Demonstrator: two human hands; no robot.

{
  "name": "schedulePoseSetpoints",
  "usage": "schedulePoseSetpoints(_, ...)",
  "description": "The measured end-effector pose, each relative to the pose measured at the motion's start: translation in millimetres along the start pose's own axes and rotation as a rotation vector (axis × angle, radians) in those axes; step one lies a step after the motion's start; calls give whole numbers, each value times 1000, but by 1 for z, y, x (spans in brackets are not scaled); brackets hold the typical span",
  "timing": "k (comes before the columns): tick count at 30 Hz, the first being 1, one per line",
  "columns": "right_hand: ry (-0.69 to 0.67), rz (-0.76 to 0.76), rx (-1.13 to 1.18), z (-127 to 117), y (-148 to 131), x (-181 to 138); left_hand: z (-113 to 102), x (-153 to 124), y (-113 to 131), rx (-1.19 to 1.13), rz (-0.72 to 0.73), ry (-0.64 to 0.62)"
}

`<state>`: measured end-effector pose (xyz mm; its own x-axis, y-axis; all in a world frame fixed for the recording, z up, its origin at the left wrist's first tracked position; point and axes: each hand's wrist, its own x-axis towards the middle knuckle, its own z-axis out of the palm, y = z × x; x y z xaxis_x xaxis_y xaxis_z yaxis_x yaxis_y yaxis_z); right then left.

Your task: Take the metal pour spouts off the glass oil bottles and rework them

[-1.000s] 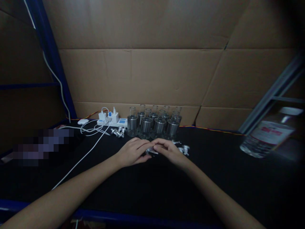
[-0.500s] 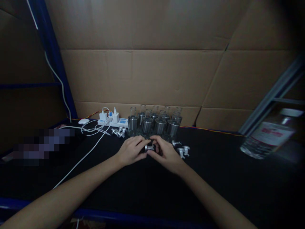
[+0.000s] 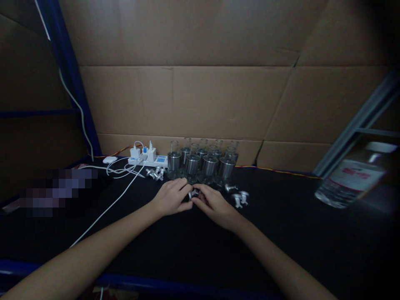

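Both hands meet over the middle of a black tabletop (image 3: 281, 233). My left hand (image 3: 171, 197) and my right hand (image 3: 213, 204) pinch a small silver metal part (image 3: 193, 193) between their fingertips. Just beyond the hands stands a cluster of several metal-banded glass bottles (image 3: 203, 162). A few loose silver parts (image 3: 239, 198) lie to the right of my right hand, and more silver parts (image 3: 155, 173) lie to the left of the bottles.
A white power strip (image 3: 146, 158) with plugs and white cables (image 3: 106, 208) sits at the back left. A clear plastic bottle (image 3: 350, 179) shows at the right. Cardboard sheets (image 3: 200, 96) wall the back. A blue frame edge (image 3: 175, 285) runs along the near side.
Both hands have shifted slightly away from me toward the bottles, keeping the small silver part pinched between them; the fingers have turned it.
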<state>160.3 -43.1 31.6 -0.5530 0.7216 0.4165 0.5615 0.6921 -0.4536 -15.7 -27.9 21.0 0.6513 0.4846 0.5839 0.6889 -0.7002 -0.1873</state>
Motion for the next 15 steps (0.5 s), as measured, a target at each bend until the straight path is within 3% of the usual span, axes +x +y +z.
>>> schedulePoseSetpoints(5, -29, 5, -43, 6, -1, 0, 0, 2, 4, 47, 59, -72)
schedulePoseSetpoints(9, -44, 95, -113, 14, -5, 1, 1, 2, 7, 25, 61, -154)
schedulePoseSetpoints(15, -88, 117, -203, 18, -8, 3, 2, 2, 8, 34, 56, -169)
